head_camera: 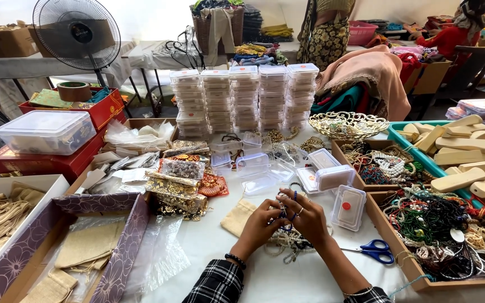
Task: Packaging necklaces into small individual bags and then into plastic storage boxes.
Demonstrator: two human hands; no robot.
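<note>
**Craft table, bead work in hand**

Surface: a white-covered table [265, 275], crowded, in a bright workroom with more laden tables behind and other people seated and standing at the far side.

Hands: the left hand [259, 223] and right hand [308, 216] meet at the table's near middle, fingers pinched together on a beaded strand [287, 216] with blue beads; its pale remainder lies heaped on the cloth just below them.

Beside the hands: blue-handled scissors [376, 250] to the right; a flat beige cloth pouch [237, 217] to the left; a small clear plastic box [348, 207] with a red dot, lying tilted.

Right side: shallow cardboard trays [391, 216] of tangled bead necklaces, glossy, in green, red, white and black; a teal crate [399, 132] of smooth pale wooden blocks.

Middle back: five stacks of clear lidded boxes [245, 98]; a gilt filigree bowl [348, 124].

Left side: a purple patterned box [124, 247] holding rough jute pouches and clear plastic film; red boxes [46, 160] bearing a frosted tub; a black standing fan [77, 31].
</note>
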